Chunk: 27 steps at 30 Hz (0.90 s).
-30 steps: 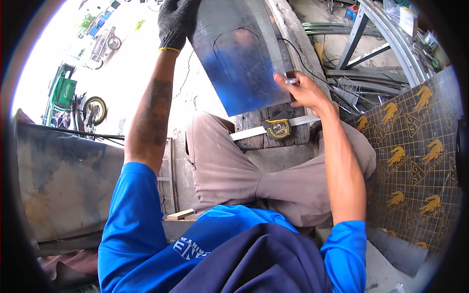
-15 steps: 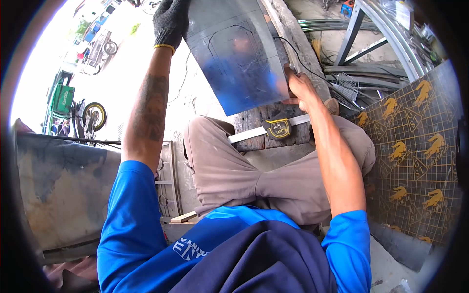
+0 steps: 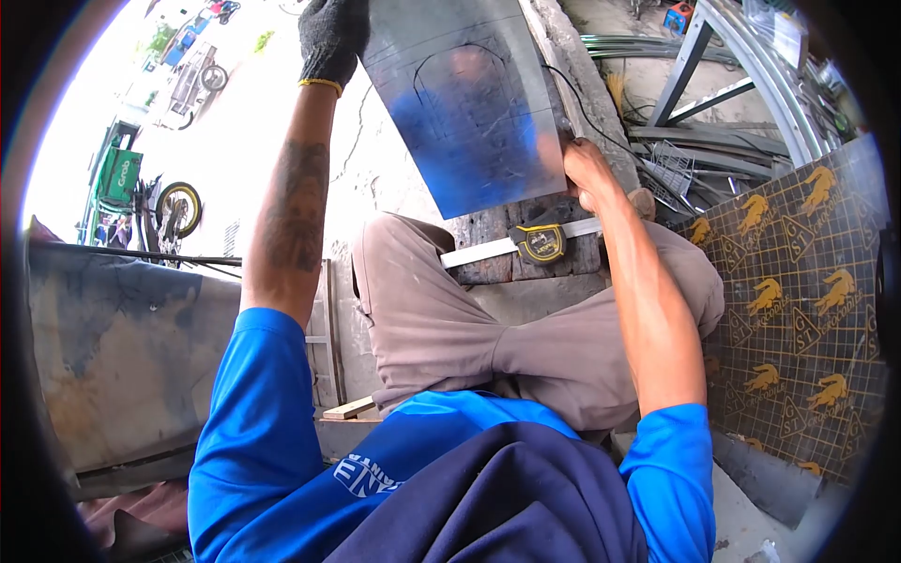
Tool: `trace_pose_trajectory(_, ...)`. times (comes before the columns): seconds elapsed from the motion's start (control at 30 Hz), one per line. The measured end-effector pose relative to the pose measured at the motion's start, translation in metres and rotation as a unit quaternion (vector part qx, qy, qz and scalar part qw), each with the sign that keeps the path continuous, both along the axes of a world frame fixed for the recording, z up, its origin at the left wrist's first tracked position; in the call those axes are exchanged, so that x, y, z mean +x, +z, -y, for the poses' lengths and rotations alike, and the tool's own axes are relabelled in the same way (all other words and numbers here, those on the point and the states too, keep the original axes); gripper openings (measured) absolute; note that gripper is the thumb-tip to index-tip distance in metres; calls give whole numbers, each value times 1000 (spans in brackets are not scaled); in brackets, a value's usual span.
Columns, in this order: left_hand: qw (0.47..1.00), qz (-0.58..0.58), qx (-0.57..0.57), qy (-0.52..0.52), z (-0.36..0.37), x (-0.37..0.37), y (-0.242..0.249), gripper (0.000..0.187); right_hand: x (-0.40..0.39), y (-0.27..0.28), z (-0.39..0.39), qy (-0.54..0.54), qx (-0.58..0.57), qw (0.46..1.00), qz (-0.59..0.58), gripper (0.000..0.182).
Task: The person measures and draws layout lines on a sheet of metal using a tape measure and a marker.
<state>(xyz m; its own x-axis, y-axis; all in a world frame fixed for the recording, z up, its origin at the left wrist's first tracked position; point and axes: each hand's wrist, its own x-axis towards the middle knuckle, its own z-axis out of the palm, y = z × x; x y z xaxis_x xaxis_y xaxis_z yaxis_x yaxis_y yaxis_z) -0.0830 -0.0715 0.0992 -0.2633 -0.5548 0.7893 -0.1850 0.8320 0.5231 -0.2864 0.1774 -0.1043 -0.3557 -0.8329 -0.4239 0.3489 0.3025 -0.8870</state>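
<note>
A shiny metal sheet point(image 3: 469, 141) with dark marked lines, among them a rounded outline, is tilted above the wooden block in front of me. My left hand point(image 3: 333, 42), in a dark knit glove with a yellow cuff, is closed on its upper left edge. At the lower right edge, my bare right hand point(image 3: 589, 172) grips the sheet, its fingertips partly hidden. Below the sheet, a black and yellow tape measure point(image 3: 540, 244) rests on a pale metal strip point(image 3: 481, 253), which lies across the dark, worn wooden block point(image 3: 497, 273).
Right of my knee stands a dark panel point(image 3: 788, 310) with yellow crocodile prints. A metal frame point(image 3: 680, 61), long metal pieces and a wire basket point(image 3: 668, 161) lie beyond. A black cable point(image 3: 591, 120) runs beside the sheet. Left is a stained panel point(image 3: 122, 357); motorbikes stand farther off.
The metal sheet has shifted slightly right and up in view, with both hands still on it. My right hand's fingers have drawn in closer at the sheet's edge.
</note>
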Motion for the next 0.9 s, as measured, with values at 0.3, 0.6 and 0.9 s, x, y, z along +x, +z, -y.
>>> trace_pose_trajectory(0.3, 939, 149, -280, 132, 17, 13, -3, 26, -3, -10, 2, 20, 38, 999, -6, 52)
trace_pose_trajectory(0.6, 950, 121, -258, 129, 1, 7, -1, 25, 5, -12, 6, -21, 16, 999, -44, 59)
trace_pose_trajectory(0.9, 985, 60, -123, 101, 7, 0, -3, 23, 10, 7, -6, 0, 59, 998, 29, 41)
